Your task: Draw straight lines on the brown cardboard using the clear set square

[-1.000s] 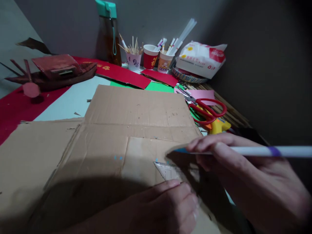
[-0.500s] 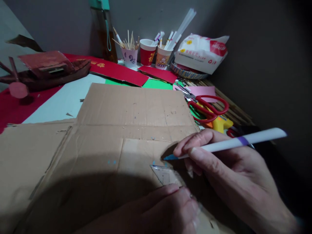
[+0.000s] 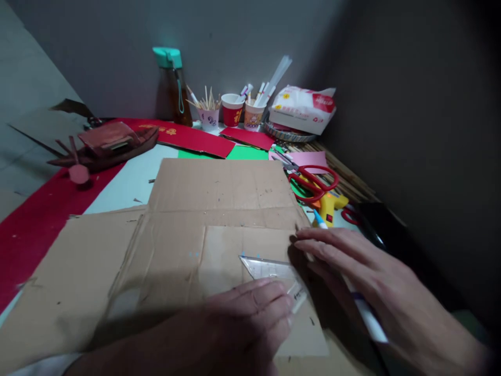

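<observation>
My left hand (image 3: 250,316) is closed over the lower edge of a clear plastic set square (image 3: 270,269), which lies flat on a piece of cardboard (image 3: 225,240). Two small blue dots sit by the set square's upper left corner, and another pair lies farther left. My right hand (image 3: 368,277) holds a white marker (image 3: 370,321) with a blue tip, tucked under the fingers with the tip turned up and away from the cardboard. Those right fingertips are beside the set square's right end. Part of the marker is hidden by the hand.
Red-handled scissors (image 3: 319,183) and a yellow glue gun (image 3: 329,206) lie at the right. Behind stand a bottle (image 3: 174,94) and paper cups (image 3: 232,112) with sticks and markers. A model boat (image 3: 113,149) is at the left; a larger cardboard sheet (image 3: 176,245) lies underneath.
The marker tip has left the cardboard and swung up and right, the marker now under my right fingers. The view has tilted up, and more of the set square shows.
</observation>
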A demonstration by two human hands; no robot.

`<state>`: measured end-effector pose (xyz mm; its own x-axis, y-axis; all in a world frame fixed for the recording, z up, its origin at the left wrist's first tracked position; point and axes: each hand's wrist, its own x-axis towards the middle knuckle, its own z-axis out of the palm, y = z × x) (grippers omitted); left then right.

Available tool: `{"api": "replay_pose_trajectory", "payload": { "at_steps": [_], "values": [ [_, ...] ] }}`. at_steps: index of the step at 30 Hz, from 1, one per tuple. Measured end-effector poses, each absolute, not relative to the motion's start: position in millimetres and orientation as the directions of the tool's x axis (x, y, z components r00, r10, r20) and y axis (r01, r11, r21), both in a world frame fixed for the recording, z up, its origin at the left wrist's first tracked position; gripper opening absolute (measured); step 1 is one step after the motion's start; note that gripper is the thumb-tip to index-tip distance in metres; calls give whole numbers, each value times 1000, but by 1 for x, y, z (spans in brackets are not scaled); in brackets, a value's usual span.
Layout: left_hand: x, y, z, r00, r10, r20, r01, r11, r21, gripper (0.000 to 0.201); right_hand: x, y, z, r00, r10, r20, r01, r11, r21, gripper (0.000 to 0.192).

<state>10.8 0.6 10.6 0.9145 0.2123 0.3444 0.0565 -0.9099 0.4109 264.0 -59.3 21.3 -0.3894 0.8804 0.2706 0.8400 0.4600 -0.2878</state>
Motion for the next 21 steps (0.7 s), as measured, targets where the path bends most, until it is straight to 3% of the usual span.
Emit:
{"api": "replay_pose_trajectory", "payload": {
  "at_steps": [3, 7, 12, 16, 19, 21],
  "values": [
    [10, -2, 4, 946, 149, 287, 50, -945, 325, 34, 276, -83, 12, -472, 866, 168, 851, 497, -172, 58],
    [10, -2, -11, 896, 81, 437, -45, -961, 271, 30, 273, -98, 7, -427, 886, 182, 870, 457, -185, 61],
    [8, -2, 11, 907, 155, 392, -18, -915, 402, 29, 262, -95, 13, -405, 846, 347, 853, 486, -188, 49],
    [4, -6, 28, 897, 193, 397, -4, -896, 444, 31, 264, -112, 14, -294, 869, 399, 882, 407, -237, 41],
    [-5, -7, 28, 799, 362, 479, 62, -843, 534, 31, 259, -134, 11, -114, 868, 482, 894, 301, -331, 42],
    [-11, -9, 29, 690, 631, 355, 230, -656, 718, 23, 249, -145, 9, 14, 834, 552, 904, 225, -363, 35]
  ]
}}
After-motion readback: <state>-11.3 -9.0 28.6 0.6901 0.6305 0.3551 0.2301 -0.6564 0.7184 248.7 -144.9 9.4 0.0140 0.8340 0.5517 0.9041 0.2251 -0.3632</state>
